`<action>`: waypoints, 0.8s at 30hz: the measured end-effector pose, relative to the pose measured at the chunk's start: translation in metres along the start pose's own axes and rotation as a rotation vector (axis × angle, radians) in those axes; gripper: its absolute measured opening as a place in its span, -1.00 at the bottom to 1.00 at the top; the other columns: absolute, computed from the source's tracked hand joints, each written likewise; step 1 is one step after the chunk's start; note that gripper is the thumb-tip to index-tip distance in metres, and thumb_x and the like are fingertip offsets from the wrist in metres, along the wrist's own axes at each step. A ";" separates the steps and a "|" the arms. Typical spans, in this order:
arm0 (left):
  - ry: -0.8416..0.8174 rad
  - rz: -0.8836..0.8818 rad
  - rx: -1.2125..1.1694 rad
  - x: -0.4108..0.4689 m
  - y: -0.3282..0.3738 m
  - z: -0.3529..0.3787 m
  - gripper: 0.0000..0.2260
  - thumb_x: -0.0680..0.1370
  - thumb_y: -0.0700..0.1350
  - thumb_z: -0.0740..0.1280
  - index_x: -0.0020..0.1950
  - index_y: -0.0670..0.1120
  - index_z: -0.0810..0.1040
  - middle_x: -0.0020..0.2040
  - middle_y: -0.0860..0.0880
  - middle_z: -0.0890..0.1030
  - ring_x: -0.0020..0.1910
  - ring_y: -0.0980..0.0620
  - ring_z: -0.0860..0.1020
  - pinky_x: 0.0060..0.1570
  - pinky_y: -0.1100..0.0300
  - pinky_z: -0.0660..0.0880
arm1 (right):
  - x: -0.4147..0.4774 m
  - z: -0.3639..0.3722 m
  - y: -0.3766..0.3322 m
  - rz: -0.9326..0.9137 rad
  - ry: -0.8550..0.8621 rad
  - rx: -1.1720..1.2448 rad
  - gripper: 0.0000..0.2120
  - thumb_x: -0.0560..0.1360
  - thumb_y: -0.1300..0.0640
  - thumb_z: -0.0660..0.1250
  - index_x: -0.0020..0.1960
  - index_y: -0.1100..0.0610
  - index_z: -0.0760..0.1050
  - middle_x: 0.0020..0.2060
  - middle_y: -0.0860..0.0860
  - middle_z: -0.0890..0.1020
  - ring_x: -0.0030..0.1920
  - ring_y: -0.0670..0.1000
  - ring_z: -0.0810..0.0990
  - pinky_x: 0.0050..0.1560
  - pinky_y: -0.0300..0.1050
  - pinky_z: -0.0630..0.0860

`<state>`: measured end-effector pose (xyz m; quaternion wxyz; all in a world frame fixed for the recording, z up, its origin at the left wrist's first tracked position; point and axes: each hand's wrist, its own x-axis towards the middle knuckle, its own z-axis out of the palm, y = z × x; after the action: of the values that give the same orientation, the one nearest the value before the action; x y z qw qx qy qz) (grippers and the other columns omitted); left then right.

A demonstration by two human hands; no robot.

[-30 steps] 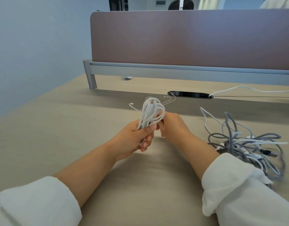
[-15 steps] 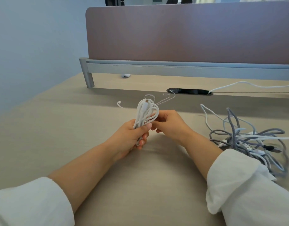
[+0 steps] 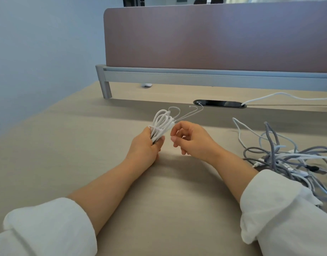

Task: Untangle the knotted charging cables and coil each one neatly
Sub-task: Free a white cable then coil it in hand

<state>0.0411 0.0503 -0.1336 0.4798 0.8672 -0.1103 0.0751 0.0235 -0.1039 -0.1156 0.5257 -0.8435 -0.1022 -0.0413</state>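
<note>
**Bench** [image 3: 66, 145]: pale beige laminate with a faint wood grain, matt and flat, and a band of shadow across the far part.
**Wall** [image 3: 38, 43], left: plain pale blue-grey.
**Partition panel** [image 3: 214, 37], far edge: mauve-brown, cloth-like, with a rounded corner. It sat on a grey metal rail [image 3: 196, 78] carried by a round post [image 3: 106, 90].
**Cable port** [image 3: 220, 103]: black, glossy, oval, sunk into the bench. A smooth white lead [image 3: 280, 94] ran from it to the right.
**Coiled white cable** [image 3: 162, 124]: smooth, folded into long loops and raised above the bench centre. Thin ends stuck out toward the port.
**Left hand** [image 3: 144, 146]: grip closed round the lower part of the coiled white cable.
**Right hand** [image 3: 192, 139]: just right of the coil, grip loosely curled with nothing seen in it.
**Tangle of cables** [image 3: 280, 159]: lay on the bench at the right, grey braided cords knotted with smooth white and pale blue ones.
**Sleeves** [image 3: 48, 228]: white, soft, rolled back.
</note>
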 end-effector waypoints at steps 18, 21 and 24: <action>0.050 0.148 0.698 0.003 0.005 -0.005 -0.84 0.57 -0.15 0.14 0.13 -0.15 0.30 0.00 -0.17 0.57 -0.05 -0.24 0.51 -0.25 0.09 0.27 | -0.005 0.006 -0.008 0.207 -0.061 0.526 -0.90 0.44 0.20 0.37 -0.23 0.18 0.60 -0.37 0.02 0.62 -0.39 -0.12 0.54 -0.23 -0.29 0.54; 0.053 0.150 0.702 0.005 0.002 -0.006 -0.84 0.57 -0.15 0.14 0.12 -0.16 0.30 -0.01 -0.18 0.57 -0.06 -0.25 0.51 -0.25 0.09 0.28 | -0.005 0.009 -0.009 0.171 -0.052 0.522 -0.90 0.45 0.22 0.37 -0.22 0.19 0.61 -0.40 -0.01 0.64 -0.38 -0.12 0.55 -0.23 -0.29 0.54; 0.025 0.140 0.636 0.005 0.001 -0.007 -0.85 0.57 -0.15 0.16 0.10 -0.18 0.33 -0.03 -0.19 0.56 -0.06 -0.24 0.51 -0.24 0.09 0.30 | -0.004 0.011 -0.009 0.150 -0.041 0.503 -0.88 0.46 0.25 0.35 -0.25 0.21 0.59 -0.43 -0.03 0.63 -0.41 -0.14 0.54 -0.26 -0.31 0.54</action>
<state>0.0455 0.0551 -0.1285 0.1797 0.9630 -0.1347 0.1491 0.0175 -0.0908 -0.1134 0.7181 -0.6924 -0.0571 0.0416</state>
